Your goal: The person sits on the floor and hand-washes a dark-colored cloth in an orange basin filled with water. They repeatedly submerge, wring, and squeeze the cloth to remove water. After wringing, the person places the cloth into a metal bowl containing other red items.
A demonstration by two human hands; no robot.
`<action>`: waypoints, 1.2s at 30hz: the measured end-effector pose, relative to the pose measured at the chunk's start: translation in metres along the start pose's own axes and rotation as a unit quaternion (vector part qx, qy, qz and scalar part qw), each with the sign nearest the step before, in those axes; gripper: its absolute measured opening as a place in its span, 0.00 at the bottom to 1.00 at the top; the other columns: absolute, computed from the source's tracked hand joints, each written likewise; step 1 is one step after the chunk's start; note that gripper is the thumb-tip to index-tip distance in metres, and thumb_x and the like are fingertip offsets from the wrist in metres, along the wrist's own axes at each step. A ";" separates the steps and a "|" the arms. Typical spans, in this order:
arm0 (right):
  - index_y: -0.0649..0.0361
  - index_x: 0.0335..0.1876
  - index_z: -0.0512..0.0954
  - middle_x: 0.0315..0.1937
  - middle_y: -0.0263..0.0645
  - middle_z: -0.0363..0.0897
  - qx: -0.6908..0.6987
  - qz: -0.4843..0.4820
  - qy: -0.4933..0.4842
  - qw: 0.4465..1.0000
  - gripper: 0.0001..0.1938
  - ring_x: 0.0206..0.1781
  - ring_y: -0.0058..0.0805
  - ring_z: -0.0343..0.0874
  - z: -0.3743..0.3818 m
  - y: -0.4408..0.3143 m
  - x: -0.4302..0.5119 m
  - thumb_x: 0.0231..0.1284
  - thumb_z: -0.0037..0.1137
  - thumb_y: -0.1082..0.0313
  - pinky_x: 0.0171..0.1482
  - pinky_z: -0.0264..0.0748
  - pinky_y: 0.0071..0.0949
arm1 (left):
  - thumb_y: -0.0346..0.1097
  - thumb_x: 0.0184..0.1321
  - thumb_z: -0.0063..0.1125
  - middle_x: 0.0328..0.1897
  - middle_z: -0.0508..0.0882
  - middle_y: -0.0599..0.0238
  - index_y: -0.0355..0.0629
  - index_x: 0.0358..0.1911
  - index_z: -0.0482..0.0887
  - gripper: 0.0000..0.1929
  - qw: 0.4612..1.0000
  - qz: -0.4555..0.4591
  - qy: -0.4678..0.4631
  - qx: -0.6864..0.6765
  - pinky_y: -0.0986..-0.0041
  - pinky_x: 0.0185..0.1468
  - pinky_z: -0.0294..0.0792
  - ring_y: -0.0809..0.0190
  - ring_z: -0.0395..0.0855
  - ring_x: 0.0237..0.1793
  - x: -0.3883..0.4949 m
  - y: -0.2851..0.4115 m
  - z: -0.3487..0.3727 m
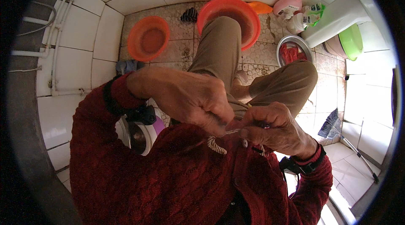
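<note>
At my waist, a light twisted cord [216, 146] runs between my hands, and one loose end hangs over the dark red knitted cardigan [186, 174]. My left hand [190, 98] is curled over the cord, its fingertips partly hidden and slightly blurred. Pinching the cord between thumb and forefinger, my right hand [275, 130] meets it just to the right. The two hands almost touch. A small white button [245, 143] shows below the right thumb. Behind the hands are the bent knees in brown trousers [218, 44].
A large red basin [253, 19] stands beyond the knee, an orange basin [134, 43] to its left. A metal bowl [310, 46] holds red cloth. Plastic bottles [288, 3] stand beside a white pedestal [338, 16], with a green basin [351, 41] behind. A broom [330, 127] leans at right.
</note>
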State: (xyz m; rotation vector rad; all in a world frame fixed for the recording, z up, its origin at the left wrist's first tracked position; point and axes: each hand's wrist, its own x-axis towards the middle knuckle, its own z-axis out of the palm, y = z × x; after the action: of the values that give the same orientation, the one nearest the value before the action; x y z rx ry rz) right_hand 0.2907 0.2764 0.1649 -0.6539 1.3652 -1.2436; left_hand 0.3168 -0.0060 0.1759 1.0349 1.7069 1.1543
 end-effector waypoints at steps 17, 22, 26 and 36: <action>0.63 0.49 0.86 0.24 0.28 0.79 -0.006 -0.039 0.008 0.999 0.10 0.27 0.15 0.76 0.004 0.005 0.003 0.80 0.65 0.64 0.30 0.72 0.25 | 0.42 0.76 0.68 0.25 0.76 0.65 0.33 0.34 0.83 0.18 0.993 -0.011 0.039 -0.109 0.66 0.37 0.69 0.68 0.74 0.29 -0.012 -0.012 -0.001; 0.63 0.48 0.87 0.24 0.30 0.81 -0.009 -0.038 0.008 0.999 0.10 0.26 0.17 0.79 0.004 0.009 0.004 0.80 0.66 0.63 0.29 0.73 0.25 | 0.38 0.74 0.70 0.29 0.83 0.67 0.34 0.39 0.88 0.12 0.991 0.013 0.031 -0.127 0.68 0.40 0.73 0.67 0.79 0.32 -0.013 -0.017 0.002; 0.64 0.47 0.87 0.24 0.31 0.82 -0.013 -0.052 0.012 0.998 0.11 0.26 0.17 0.79 0.004 0.010 0.003 0.79 0.67 0.62 0.29 0.74 0.24 | 0.35 0.72 0.71 0.31 0.86 0.67 0.34 0.39 0.89 0.10 0.989 0.023 0.053 -0.134 0.70 0.41 0.74 0.68 0.81 0.33 -0.016 -0.019 0.001; 0.64 0.47 0.87 0.24 0.29 0.81 0.006 -0.040 0.008 0.999 0.11 0.26 0.16 0.78 0.005 0.012 0.004 0.80 0.67 0.62 0.30 0.74 0.25 | 0.32 0.72 0.71 0.33 0.86 0.62 0.34 0.39 0.88 0.08 0.989 0.016 0.088 -0.120 0.66 0.40 0.74 0.60 0.84 0.34 -0.016 -0.022 0.002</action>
State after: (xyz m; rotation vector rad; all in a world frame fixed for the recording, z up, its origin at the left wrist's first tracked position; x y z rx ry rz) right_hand 0.2976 0.2751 0.1535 -0.6969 1.3552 -1.3229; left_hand 0.3196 -0.0259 0.1573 0.8356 1.6385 1.4691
